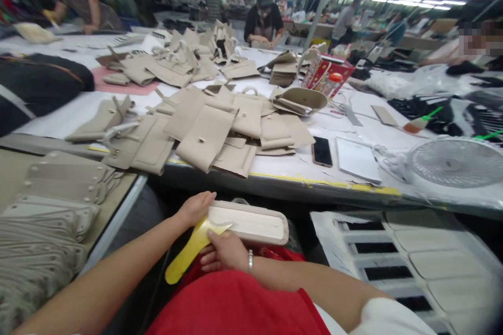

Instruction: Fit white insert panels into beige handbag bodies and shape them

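Over my lap, my left hand (195, 208) grips the left end of a beige oblong bag panel (251, 223) that lies flat with its pale inner face up. My right hand (225, 252) sits just below the panel, fingers curled round a yellow flat tool (187, 253). The tool's pale tip rests on the panel's near edge. A ring shows on one finger of the right hand. A red garment (236, 303) covers my lap beneath both hands.
Several beige bag flaps (208, 133) are heaped on the long white table (306, 167), with a phone (322, 151), a white card (357, 159) and a fan (456, 163). Stacked beige strips (51, 204) lie left, padded trays (412, 261) right. Other people work across the table.
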Action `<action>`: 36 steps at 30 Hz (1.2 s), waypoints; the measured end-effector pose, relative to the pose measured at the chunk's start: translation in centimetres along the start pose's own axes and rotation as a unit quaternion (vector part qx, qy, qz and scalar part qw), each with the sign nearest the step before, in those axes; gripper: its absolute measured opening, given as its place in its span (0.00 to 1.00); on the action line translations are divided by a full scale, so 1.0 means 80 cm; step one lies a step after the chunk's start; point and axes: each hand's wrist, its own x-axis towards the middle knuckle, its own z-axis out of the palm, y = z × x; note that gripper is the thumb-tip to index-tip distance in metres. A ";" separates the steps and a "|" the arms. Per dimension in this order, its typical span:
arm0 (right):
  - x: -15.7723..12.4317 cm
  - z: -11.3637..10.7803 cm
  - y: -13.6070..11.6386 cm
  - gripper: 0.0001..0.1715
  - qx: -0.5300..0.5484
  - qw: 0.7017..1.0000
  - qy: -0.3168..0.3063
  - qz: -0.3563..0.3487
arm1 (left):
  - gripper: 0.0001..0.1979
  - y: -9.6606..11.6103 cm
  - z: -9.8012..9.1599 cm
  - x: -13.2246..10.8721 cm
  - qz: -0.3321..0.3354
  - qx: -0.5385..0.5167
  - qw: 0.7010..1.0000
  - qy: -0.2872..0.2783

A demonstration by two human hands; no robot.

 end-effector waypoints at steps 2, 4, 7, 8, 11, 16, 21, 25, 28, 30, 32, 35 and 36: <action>-0.009 -0.015 -0.013 0.21 0.056 0.998 0.013 -0.002 | 0.29 -0.013 -0.009 -0.011 -0.043 -0.100 0.994 0.013; -0.013 -0.054 -0.030 0.17 0.160 0.983 0.086 -0.031 | 0.30 -0.024 -0.016 -0.026 -0.095 -0.264 0.960 0.022; -0.004 -0.150 -0.056 0.10 0.241 0.933 0.238 -0.121 | 0.26 -0.033 -0.013 -0.048 -0.120 -0.413 0.903 0.015; 0.003 -0.186 -0.063 0.07 0.251 0.916 0.280 -0.138 | 0.25 -0.034 -0.008 -0.053 -0.115 -0.424 0.898 0.007; 0.028 -0.278 -0.074 0.09 0.248 0.903 0.332 -0.116 | 0.26 -0.034 0.010 -0.059 -0.089 -0.439 0.894 -0.009; 0.041 -0.333 -0.072 0.14 0.171 0.942 0.290 -0.005 | 0.27 -0.032 0.021 -0.055 -0.056 -0.402 0.914 0.022; -0.011 -0.284 -0.052 0.25 -0.283 0.936 0.182 -0.102 | 0.29 -0.028 0.001 -0.056 -0.056 -0.245 0.968 0.006; -0.054 -0.229 -0.021 0.54 -0.568 0.780 0.034 -0.259 | 0.37 -0.013 -0.017 -0.059 0.068 0.044 0.996 -0.028; -0.058 -0.210 -0.012 0.57 -0.640 0.729 0.040 -0.239 | 0.47 0.005 -0.022 -0.050 0.167 0.237 0.952 -0.103; -0.054 -0.211 -0.014 0.55 -0.647 0.727 0.042 -0.225 | 0.48 0.016 -0.021 -0.041 0.174 0.302 0.926 -0.144; -0.050 -0.218 -0.017 0.52 -0.644 0.732 0.030 -0.222 | 0.47 0.024 -0.018 -0.033 0.169 0.326 0.916 -0.164; -0.050 -0.226 -0.019 0.50 -0.639 0.736 0.012 -0.221 | 0.43 0.026 -0.013 -0.033 0.180 0.329 0.912 -0.164; -0.051 -0.227 -0.019 0.50 -0.638 0.738 0.010 -0.222 | 0.42 0.026 -0.012 -0.034 0.184 0.327 0.913 -0.162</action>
